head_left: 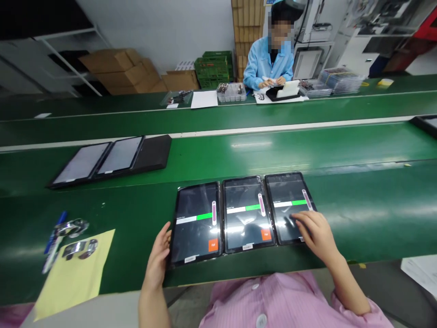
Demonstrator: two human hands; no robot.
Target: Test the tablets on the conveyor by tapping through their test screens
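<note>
Three tablets lie side by side on the green bench in front of me: a left tablet, a middle tablet and a right tablet. Their lit dark screens each show a white-and-green bar, and the left and middle ones also an orange "Fail" box. Against the left tablet's outer edge rests my left hand, its fingers unclenched and not wrapped around anything. My right hand hovers over or touches the lower part of the right tablet's screen, fingers stretched out, hiding its lower right corner.
Two tablets lie in a black tray at back left. A yellow sheet with shiny metal pieces and pens sits at left. Across the line, a co-worker in blue handles something small. Another tray shows at far right.
</note>
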